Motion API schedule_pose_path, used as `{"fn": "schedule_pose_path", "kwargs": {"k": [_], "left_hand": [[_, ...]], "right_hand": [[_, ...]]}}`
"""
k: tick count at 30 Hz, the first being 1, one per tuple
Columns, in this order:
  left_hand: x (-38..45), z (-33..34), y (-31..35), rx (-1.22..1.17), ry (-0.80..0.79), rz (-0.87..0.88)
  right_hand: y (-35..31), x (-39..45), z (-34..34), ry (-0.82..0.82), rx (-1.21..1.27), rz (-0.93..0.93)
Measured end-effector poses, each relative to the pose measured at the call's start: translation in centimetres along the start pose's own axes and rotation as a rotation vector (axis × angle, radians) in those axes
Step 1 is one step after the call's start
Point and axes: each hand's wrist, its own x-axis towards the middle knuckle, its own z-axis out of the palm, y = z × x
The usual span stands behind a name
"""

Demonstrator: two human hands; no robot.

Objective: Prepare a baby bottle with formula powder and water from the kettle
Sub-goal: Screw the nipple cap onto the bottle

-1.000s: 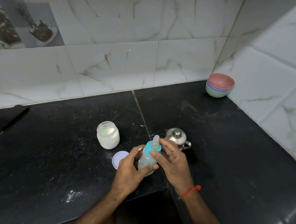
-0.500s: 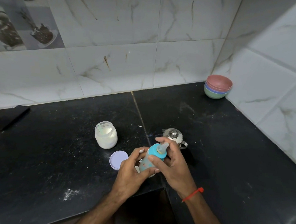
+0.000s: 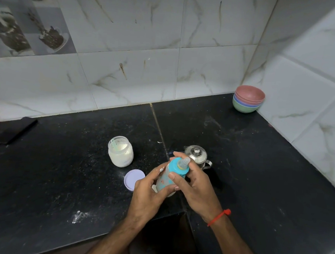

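A baby bottle with a teal collar and clear teat is held tilted to the right, above the counter's front edge. My left hand wraps its body from below. My right hand grips the teal collar, fingers curled around it. Just behind the hands stands a small steel kettle with its lid on. An open glass jar of white formula powder, a green scoop inside, stands to the left. Its lilac lid lies flat on the counter beside my left hand.
The black stone counter forms a corner with marble-tiled walls. Stacked coloured bowls sit in the far right corner. A dark phone with a white cable lies at the far left. Spilled powder marks the front edge.
The bottle has tipped from upright to leaning right. Both hands stay on it, and my right hand has turned around the teal collar.
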Motion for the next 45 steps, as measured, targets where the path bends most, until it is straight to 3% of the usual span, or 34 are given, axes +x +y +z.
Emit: {"fn": "schedule_pose_path", "kwargs": {"k": [7,14,21,28,31,37,45], "left_hand": [[-0.3,-0.4,-0.7,-0.083,-0.01,-0.035],[0.5,-0.4,-0.6,-0.183,0.125,-0.022],[1.7,-0.5,-0.2,-0.437,0.061,-0.037],[2.5,-1.8,-0.6,-0.511,-0.053,-0.073],[2.5,-2.7,-0.8,-0.394,-0.038,-0.053],[2.7,-7.1,-4.2,0.08,0.26,-0.077],[2.4,-11.3,-6.5,0.423,0.098,-0.222]], "right_hand": [[0.5,0.0,0.4,0.017,0.07,0.054],[0.4,0.2,1.2,0.153,0.229,0.091],[-0.8,0.6,1.9,0.008,0.328,0.108],[-0.7,1.7,2.9,0.048,0.263,0.094],[-0.4,2.2,3.3,0.067,0.245,0.092],[-0.3,3.1,3.5,0.134,0.285,0.098],[-0.2,4.1,4.3,0.146,0.24,0.097]]}}
